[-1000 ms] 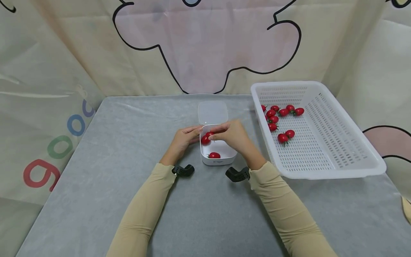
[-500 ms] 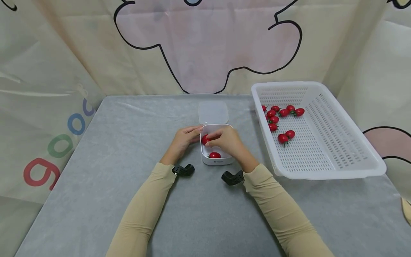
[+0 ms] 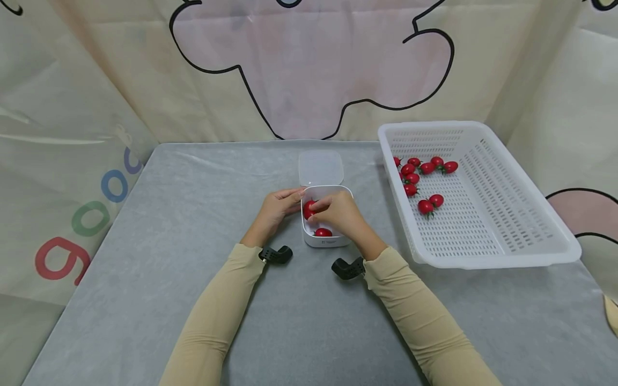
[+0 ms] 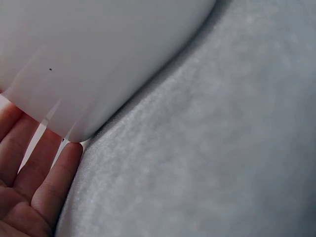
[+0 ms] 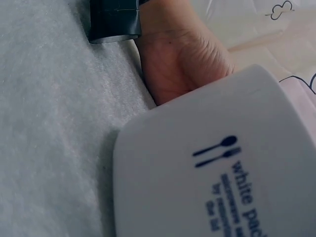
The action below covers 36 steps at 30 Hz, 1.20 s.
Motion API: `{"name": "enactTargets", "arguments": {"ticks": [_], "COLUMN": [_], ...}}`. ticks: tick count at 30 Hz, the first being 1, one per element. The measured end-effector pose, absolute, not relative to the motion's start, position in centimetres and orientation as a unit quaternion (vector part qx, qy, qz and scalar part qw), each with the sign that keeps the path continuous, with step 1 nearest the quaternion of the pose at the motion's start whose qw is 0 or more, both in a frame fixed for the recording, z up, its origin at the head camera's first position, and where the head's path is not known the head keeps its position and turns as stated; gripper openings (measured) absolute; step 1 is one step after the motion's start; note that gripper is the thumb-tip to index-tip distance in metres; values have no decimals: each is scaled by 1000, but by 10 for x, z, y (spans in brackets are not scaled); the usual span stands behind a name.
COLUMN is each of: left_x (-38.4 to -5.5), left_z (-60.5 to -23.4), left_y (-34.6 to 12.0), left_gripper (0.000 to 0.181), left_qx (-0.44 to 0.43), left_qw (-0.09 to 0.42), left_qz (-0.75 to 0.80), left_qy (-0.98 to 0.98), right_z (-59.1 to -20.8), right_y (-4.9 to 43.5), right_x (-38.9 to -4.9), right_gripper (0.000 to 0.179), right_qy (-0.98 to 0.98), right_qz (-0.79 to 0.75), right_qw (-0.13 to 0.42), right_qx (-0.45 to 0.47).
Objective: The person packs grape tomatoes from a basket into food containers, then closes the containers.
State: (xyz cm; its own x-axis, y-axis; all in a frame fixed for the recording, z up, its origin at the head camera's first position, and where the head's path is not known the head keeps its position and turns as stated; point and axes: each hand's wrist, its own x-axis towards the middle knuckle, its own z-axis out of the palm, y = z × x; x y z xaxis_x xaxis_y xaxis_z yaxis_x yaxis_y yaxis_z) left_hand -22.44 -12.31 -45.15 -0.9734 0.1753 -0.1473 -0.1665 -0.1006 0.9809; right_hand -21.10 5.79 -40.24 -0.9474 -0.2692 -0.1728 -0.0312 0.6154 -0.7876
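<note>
A small white plastic box [image 3: 325, 242] stands on the grey cloth, with printed words and a spoon-and-fork mark on its wall in the right wrist view. My left hand [image 3: 278, 208] touches its left side; in the left wrist view straight fingers [image 4: 58, 180] lie against a box corner. My right hand [image 3: 338, 214] reaches into the box and pinches a cherry tomato [image 3: 309, 208] near the left wall, partly hidden by the fingers. Another cherry tomato [image 3: 323, 232] lies at the front inside. In the right wrist view the box hides the right fingers.
Behind the box is a clear, flat lid [image 3: 321, 167]. A large white slotted basket [image 3: 483, 214] stands at the right, with several cherry tomatoes [image 3: 427, 168] toward its left side. Printed curtains hang behind and beside the table [image 3: 217, 171].
My right hand has moved slightly left and lower into the box, covering more of the tomatoes by the left wall. My left hand has stayed in place.
</note>
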Motion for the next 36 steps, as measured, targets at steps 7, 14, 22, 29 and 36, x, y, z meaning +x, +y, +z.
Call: {"name": "enactTargets", "arguments": {"ticks": [7, 14, 22, 29, 36], "left_x": [-224, -223, -224, -224, -225], "left_z": [-451, -450, -451, -451, -453], "left_y": [-123, -123, -124, -125, -124], "left_gripper": [38, 38, 37, 38, 37], "left_qx": [5, 5, 2, -1, 0], "left_qw": [114, 116, 114, 114, 111], "left_qz": [738, 739, 738, 738, 749], "left_qy": [665, 663, 665, 665, 654], "right_z": [-404, -404, -403, -403, -404], "right_y": [57, 56, 54, 54, 55], "right_x": [-212, -212, -211, -210, -210], "right_gripper": [24, 23, 25, 27, 26], "right_qy": [894, 900, 904, 904, 898], "right_qz": [-414, -395, -380, -384, -407], "right_qw": [146, 159, 170, 157, 144], "right_qx": [-92, -96, -98, -105, -88]}}
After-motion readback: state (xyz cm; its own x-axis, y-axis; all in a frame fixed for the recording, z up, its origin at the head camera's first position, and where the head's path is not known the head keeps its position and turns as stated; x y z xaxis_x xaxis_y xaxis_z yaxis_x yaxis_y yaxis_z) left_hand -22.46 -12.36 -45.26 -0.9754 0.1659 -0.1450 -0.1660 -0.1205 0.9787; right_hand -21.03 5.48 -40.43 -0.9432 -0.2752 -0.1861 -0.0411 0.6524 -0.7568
